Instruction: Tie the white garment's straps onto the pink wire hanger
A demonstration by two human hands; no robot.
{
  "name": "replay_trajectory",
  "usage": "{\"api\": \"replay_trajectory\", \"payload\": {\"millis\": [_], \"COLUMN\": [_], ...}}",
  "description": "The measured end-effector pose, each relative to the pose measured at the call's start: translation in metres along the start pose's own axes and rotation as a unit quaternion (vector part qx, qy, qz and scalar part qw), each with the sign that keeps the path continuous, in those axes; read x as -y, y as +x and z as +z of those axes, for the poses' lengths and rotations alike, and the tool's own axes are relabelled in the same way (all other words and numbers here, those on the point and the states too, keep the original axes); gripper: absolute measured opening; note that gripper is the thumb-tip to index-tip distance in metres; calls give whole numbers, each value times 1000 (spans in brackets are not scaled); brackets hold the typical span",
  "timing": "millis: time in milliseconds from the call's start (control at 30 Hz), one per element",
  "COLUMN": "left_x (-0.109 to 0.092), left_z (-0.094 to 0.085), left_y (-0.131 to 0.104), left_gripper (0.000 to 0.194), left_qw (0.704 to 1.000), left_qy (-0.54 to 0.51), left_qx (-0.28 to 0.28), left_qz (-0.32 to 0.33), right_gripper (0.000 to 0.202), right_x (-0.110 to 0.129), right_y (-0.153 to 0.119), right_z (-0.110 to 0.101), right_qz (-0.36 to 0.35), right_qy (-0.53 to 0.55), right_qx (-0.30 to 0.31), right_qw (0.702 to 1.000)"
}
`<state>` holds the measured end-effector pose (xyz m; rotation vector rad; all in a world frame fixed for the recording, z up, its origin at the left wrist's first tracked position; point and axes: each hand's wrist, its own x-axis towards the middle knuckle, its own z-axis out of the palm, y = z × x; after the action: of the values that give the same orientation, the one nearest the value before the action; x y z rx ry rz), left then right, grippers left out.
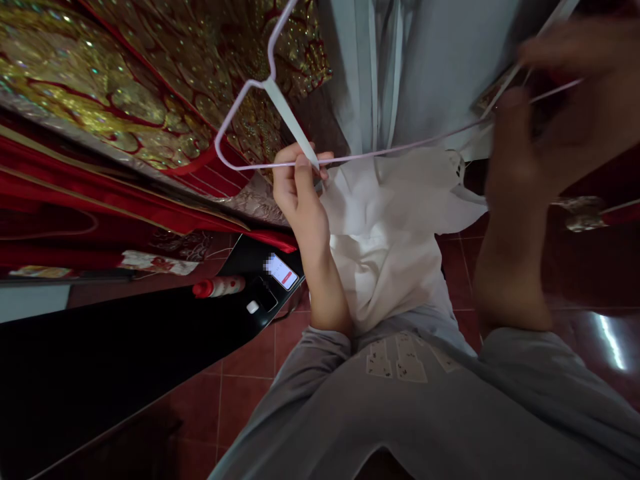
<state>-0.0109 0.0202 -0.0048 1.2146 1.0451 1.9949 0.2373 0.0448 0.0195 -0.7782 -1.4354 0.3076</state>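
Note:
My left hand (pixel 303 180) is closed in a pinch around the lower bar of a pale pink clothes hanger (pixel 217 141), together with the end of a white strap (pixel 293 123) that slants down from the hanger's neck. From there a thin pink line runs on to the right; whether it is bar or cord I cannot tell. Just below hangs a white garment (pixel 370 207) with a dark-marked label near its right edge. My right hand (pixel 565 113), raised at the right, is smeared by motion. Beside its fingertips passes a pale strip (pixel 507 83); a hold on it is unclear.
Red and gold sequinned clothes (pixel 125 87) hang at the left, pale grey fabric (pixel 440 60) behind. On a black table (pixel 150 347) stand a red-capped bottle (pixel 220 287), a lit phone (pixel 284 272), a dark phone-like object (pixel 265 293) and a small white case (pixel 253 307). The floor (pixel 245 393) is red tile.

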Motion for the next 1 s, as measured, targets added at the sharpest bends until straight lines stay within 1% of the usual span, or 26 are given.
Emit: {"api": "replay_trajectory", "payload": {"millis": [33, 67, 100, 133, 167, 233, 300, 367, 433, 500, 567, 600, 667, 767, 833, 867, 933, 967, 1000], "left_x": [1, 1, 2, 3, 3, 4, 7, 11, 17, 21, 21, 19, 10, -9, -23, -30, -44, -51, -59], "left_z": [0, 0, -1, -1, -2, -3, -5, -6, -6, -6, -5, -5, -5, -6, -8, -9, -13, -15, -18], "left_y": [-1, -1, -1, -1, -1, -2, -6, -10, -13, -14, -13, -12, -12, -12, -8, -4, 8, 15, 24], "left_gripper": [19, 19, 21, 23, 25, 30, 34, 36, 38, 40, 44, 45, 42, 32, 25, 20, 12, 17, 28], "left_qw": [1000, 1000, 1000, 1000, 1000, 999, 999, 998, 996, 991, 985, 983, 985, 991, 994, 996, 999, 1000, 998], "left_qy": [2, 4, 6, 10, 14, 18, 17, 18, 48, 96, 129, 131, 113, 68, 43, 33, 10, -6, -26], "left_qx": [4, 7, 6, 6, 9, 18, 27, 24, 11, -8, -31, -40, -42, -28, -31, -35, -33, -24, -15], "left_qz": [-1, 1, 8, 15, 20, 31, 40, 59, 77, 96, 111, 118, 120, 115, 97, 81, 23, -14, -61], "right_gripper": [22, 25, 27, 26, 24, 21, 21, 23, 24, 24, 24, 24, 23, 23, 23, 23, 23, 23, 23], "right_x": [3, 6, 7, 8, 8, 6, 4, 5, 10, 18, 25, 28, 30, 27, 24, 24, 23, 24, 24], "right_y": [-8, -14, -20, -24, -26, -29, -30, -30, -30, -30, -29, -29, -28, -28, -28, -28, -28, -28, -29], "right_z": [7, 13, 19, 23, 26, 29, 30, 30, 31, 32, 31, 31, 29, 28, 28, 28, 29, 30, 30], "right_qz": [-61, -103, -113, -91, -64, -28, -10, 5, 8, 4, 1, 0, 0, 7, 12, 13, 12, 7, 1], "right_qy": [-46, -94, -136, -163, -178, -179, -161, -148, -158, -190, -220, -228, -234, -238, -240, -242, -247, -244, -240], "right_qx": [44, 94, 138, 168, 177, 163, 161, 171, 183, 192, 198, 201, 201, 204, 207, 207, 207, 204, 201], "right_qw": [996, 986, 975, 968, 966, 970, 974, 974, 970, 963, 955, 953, 951, 950, 949, 948, 947, 948, 950]}}
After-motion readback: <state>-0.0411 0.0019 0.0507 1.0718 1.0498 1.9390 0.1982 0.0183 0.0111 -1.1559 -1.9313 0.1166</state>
